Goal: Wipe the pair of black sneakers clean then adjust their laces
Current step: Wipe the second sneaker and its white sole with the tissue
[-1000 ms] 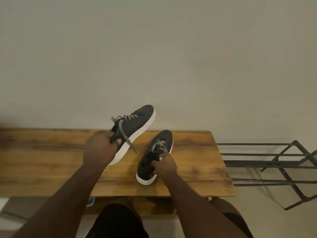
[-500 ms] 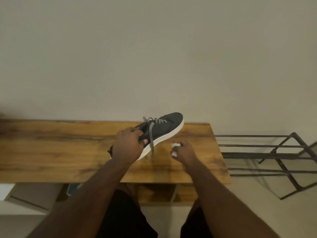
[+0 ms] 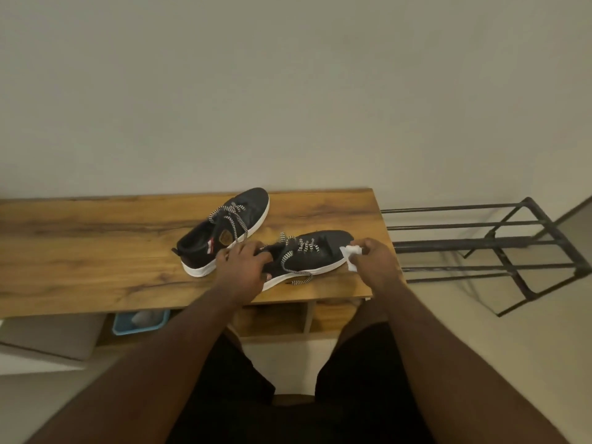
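Two black sneakers with white soles and black-and-white laces lie on a wooden table [image 3: 96,251]. The far sneaker [image 3: 224,229] rests alone, toe pointing to the back right. The near sneaker [image 3: 317,254] lies close to the table's right front corner. My left hand [image 3: 243,270] grips its heel end and covers the collar. My right hand [image 3: 374,261] pinches a small white wipe [image 3: 350,256] against the toe of that sneaker. One lace end hangs over the sole toward the front edge.
A black metal rack [image 3: 499,248] stands on the floor right of the table. Under the table are open shelves and a blue tray [image 3: 141,322] holding something grey. A plain wall runs behind the table. My legs are below the front edge.
The sneaker my left hand held in the air now lies on the table. Both sneakers are in view again. My right hand has brought the white wipe onto the near sneaker's toe.
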